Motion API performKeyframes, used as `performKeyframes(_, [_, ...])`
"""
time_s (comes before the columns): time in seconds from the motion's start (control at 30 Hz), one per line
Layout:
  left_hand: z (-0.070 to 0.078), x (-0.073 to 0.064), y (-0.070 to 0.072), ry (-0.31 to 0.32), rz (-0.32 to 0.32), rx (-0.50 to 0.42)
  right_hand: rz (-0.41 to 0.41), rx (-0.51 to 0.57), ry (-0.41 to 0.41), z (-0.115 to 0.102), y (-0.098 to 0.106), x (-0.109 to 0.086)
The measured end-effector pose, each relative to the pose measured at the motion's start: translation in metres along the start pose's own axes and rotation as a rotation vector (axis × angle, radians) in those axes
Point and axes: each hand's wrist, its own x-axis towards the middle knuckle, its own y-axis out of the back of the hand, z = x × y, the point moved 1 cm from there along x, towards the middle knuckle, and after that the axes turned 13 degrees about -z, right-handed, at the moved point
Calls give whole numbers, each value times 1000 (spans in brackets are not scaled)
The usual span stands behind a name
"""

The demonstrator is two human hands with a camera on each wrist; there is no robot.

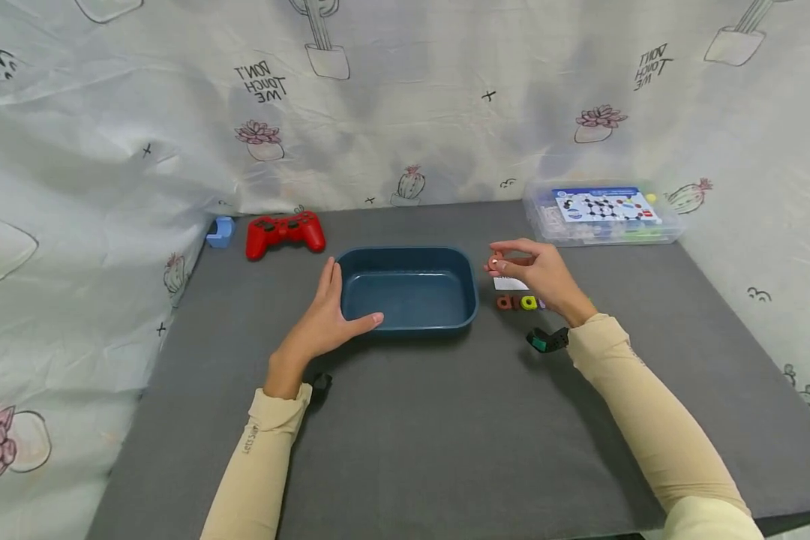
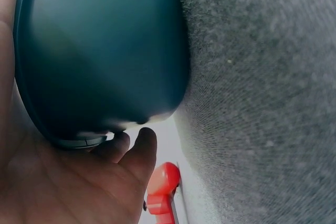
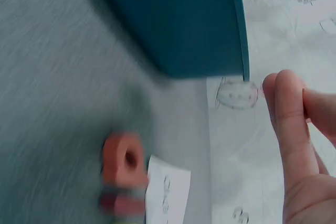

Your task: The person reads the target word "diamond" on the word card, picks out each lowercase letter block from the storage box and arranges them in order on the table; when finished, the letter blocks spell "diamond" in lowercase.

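My left hand [image 1: 320, 322] holds the left end of a dark teal rectangular tray [image 1: 412, 328], its thumb on the near rim and its fingers along the left side. In the left wrist view, the tray's outer wall [image 2: 105, 51] is beside the palm. My right hand [image 1: 543, 274], right of the tray, pinches a small reddish-brown piece [image 1: 494, 260]; the right wrist view hides it behind the fingers. Below that hand, small coloured letter pieces [image 1: 529, 302] lie in a row beside a white printed card [image 1: 511, 284]. One orange-brown letter [image 3: 125, 161] has a round hole.
A red game controller [image 1: 286, 234] and a blue plastic piece [image 1: 221, 232] lie at the back left. At the back right stands a clear plastic case [image 1: 604, 232] with a molecule-printed label. A patterned curtain [image 1: 432, 90] hangs behind the grey table [image 1: 445, 435].
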Motion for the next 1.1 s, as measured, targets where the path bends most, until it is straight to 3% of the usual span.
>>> performKeyframes(0.37, [1,-1,2,0,2,-3,146,-9,-16,16,39,-37])
performKeyframes(0.67, [0,-1,0,3,3,-1,185,-35,-52,34,70,-62])
performKeyframes(1.1, [0,0,2,25,2,-9,190,-46,-114,51,93,-86])
